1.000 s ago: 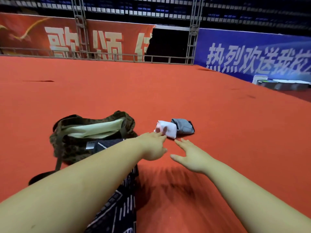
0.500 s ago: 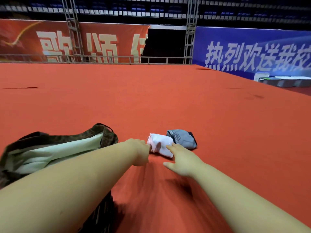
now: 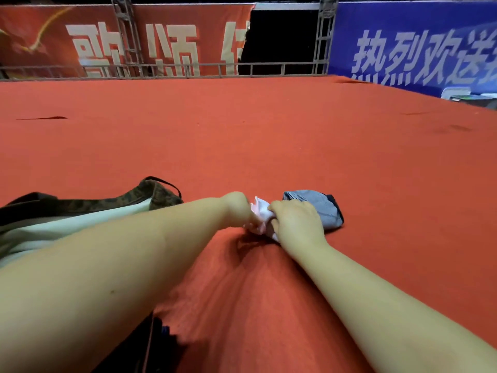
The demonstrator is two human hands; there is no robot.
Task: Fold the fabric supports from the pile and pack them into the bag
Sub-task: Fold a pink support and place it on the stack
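Two supports left: a white-pink fabric support [image 3: 260,215] and a grey ribbed support [image 3: 317,208] lie touching on the red carpet [image 3: 269,135], at 1 o'clock from the bag
Hands: left hand [image 3: 236,208] and right hand [image 3: 295,224] both curl round the white-pink piece, gripping it
Bag: camouflage bag [image 3: 150,195] gapes at 9 o'clock, pale lining showing; packed contents cannot be told
Progress: judged late, two pieces unpacked
Materials: soft, crumpled knit; napped carpet
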